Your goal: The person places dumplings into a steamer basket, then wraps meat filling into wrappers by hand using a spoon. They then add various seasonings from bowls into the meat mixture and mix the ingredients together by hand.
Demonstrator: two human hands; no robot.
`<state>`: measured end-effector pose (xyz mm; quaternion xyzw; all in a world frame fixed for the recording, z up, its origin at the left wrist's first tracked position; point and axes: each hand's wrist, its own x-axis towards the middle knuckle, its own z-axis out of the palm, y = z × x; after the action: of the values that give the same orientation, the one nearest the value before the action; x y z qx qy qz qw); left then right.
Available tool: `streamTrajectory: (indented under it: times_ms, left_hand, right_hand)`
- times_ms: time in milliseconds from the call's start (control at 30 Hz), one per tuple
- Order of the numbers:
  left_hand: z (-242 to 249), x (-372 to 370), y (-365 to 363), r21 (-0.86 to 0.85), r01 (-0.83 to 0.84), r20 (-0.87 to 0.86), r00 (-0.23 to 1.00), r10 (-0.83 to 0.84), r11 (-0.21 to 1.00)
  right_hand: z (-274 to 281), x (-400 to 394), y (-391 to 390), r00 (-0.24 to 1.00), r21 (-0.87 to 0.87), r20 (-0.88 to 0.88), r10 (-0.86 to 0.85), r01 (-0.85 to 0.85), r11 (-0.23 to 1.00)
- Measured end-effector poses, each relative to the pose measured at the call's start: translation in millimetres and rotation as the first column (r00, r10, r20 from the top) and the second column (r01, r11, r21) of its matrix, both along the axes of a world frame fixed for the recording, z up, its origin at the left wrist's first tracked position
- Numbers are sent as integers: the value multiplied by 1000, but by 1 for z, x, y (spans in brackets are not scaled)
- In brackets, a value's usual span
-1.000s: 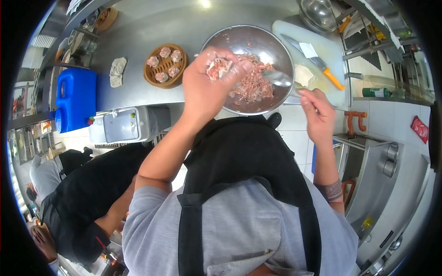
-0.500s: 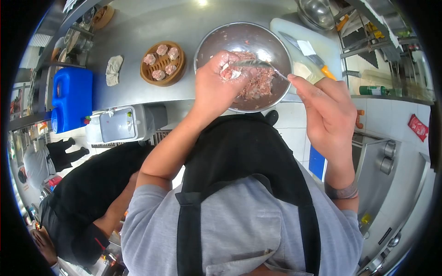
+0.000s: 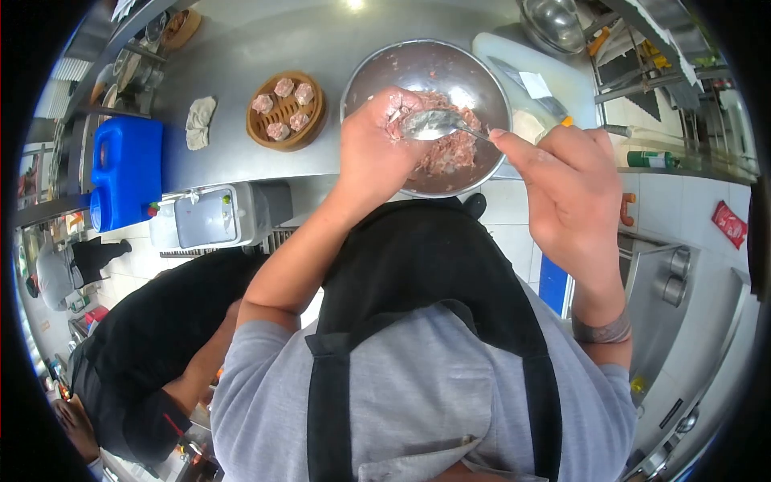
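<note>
Over the steel mixing bowl [image 3: 373, 68], my left hand [image 3: 376, 145] is closed around a dumpling [image 3: 394, 120], mostly hidden by the fingers; some white wrapper and pink filling show at its top. My right hand [image 3: 566, 189] pinches the handle of a metal spoon [image 3: 434, 124], whose bowl is beside the thumb and fingers of my left hand. Pink minced meat [image 3: 454, 153] lies in the bowl below. To the left, a round bamboo steamer [image 3: 285, 143] holds several open-topped dumplings [image 3: 283, 87].
A white cutting board [image 3: 566, 76] with a yellow-handled knife [image 3: 550, 104] lies right of the bowl. A crumpled cloth [image 3: 200, 123] and a blue jug [image 3: 128, 173] are at the left. Another person in black [image 3: 152, 345] bends close by on my left.
The spoon has turned, so its bowl shows more broadly beside my left hand. My right hand has shifted slightly left. A person in the far left background has moved.
</note>
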<state>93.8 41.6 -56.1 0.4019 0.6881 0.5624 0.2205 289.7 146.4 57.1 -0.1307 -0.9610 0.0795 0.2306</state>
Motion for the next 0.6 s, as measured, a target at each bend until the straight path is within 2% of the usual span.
streamTrajectory:
  times_ms: [100,233,300,367,433,467,500,533,600]
  left_hand:
    - [2,4,2,54,13,-28,1000,-11,998]
    - [-3,3,6,35,40,-38,999,-39,999]
    - [-9,3,4,64,51,38,998,-54,997]
    - [-13,3,7,78,55,37,998,-58,995]
    - [-11,-1,8,92,39,35,998,-42,995]
    - [-6,-5,9,42,46,374,925,-59,998]
    - [-2,-9,10,2,70,669,741,-53,998]
    - [-2,-13,13,8,63,670,740,-52,998]
    - [-1,-21,16,327,107,864,370,-343,939]
  right_hand:
    - [0,0,-1,1000,0,10,18,-18,1000]
    - [3,7,0,1000,12,14,-18,18,1000]
    - [0,6,0,1000,1,23,-13,13,1000]
    - [1,10,-1,1000,-4,26,-12,12,1000]
    - [3,17,1,997,-75,-16,-82,80,994]
    - [-6,21,2,997,-80,-16,-76,74,994]
    - [-26,27,2,991,-189,-65,-117,103,977]
    - [-44,31,2,981,-290,-107,-161,124,949]
    - [-73,25,2,985,-332,-108,-133,90,939]
